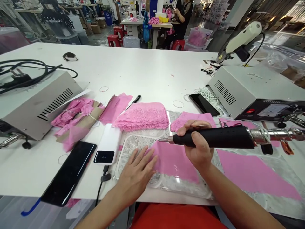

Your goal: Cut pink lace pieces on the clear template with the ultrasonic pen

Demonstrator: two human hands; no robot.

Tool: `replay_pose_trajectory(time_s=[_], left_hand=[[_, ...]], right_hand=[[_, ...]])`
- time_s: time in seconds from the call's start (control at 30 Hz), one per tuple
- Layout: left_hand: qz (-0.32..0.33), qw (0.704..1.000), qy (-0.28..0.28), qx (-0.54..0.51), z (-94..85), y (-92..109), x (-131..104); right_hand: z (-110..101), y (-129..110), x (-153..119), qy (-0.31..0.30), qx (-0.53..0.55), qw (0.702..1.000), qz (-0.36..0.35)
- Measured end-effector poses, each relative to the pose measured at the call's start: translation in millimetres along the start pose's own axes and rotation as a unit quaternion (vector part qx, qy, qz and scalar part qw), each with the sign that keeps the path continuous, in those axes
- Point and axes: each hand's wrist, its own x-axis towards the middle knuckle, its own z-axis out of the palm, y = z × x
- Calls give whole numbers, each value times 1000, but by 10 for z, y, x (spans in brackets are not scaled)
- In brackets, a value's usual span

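My right hand [200,148] is wrapped round a black handheld tool [228,137] with a slim metal tip. The tool lies almost level, its tip pointing left over the upper edge of a pink fabric piece [178,162]. Whether the tip touches the fabric I cannot tell. My left hand [138,175] lies flat, fingers spread, at the left edge of that fabric, holding nothing. Beneath it is a clear plastic sheet [131,146] with a mottled look. Behind sits a stack of pink lace pieces [143,116], beside another pink piece [193,119].
A large pink piece [254,173] lies at right, near a grey control box [259,86] and a black phone [204,104]. Left are a power bank [108,140], a bigger phone [69,173], bundled pink cloth [76,117] and another grey box [38,98]. A person [182,19] sits far back.
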Motion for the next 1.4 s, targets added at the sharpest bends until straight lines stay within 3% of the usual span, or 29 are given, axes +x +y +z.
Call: replay_pose_trajectory(time_s=[0.9,1.4], left_hand=[[-40,999,16,28,-195,36,-301],[-47,999,23,11,-209,62,-428]], right_hand=[[147,-61,-44,-52,-10,998,14],[191,-77,-106,-58,-20,998,35]])
